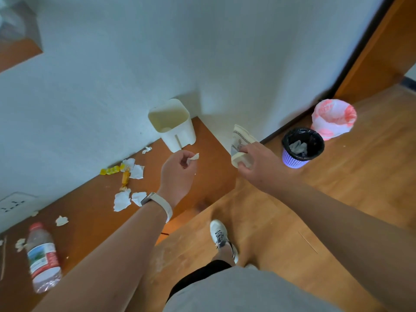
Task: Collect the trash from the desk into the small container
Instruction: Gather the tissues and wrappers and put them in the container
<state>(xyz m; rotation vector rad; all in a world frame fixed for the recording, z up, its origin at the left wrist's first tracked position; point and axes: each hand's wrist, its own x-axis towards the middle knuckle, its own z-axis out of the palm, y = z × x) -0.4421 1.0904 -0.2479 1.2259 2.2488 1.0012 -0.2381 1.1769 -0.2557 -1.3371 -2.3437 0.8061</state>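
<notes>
A small cream container [173, 124] stands open-topped at the far end of the brown desk [94, 212], against the wall. My left hand [177, 174] hovers just in front of it, pinching a small white paper scrap [194, 157]. My right hand [258, 164] is past the desk's right end, gripping a cream patterned packet [242, 144]. Crumpled white tissues [122, 200] and yellow and orange candy wrappers [117, 172] lie in the middle of the desk. A plastic water bottle [44, 258] with a red cap lies on its side near the left.
On the wooden floor to the right stand a purple basket bin with a black liner [302, 147] and a bin lined with a pink-and-white bag [334, 118]. My shoe [221, 237] is on the floor below the desk edge. A wall socket [13, 204] sits at the left.
</notes>
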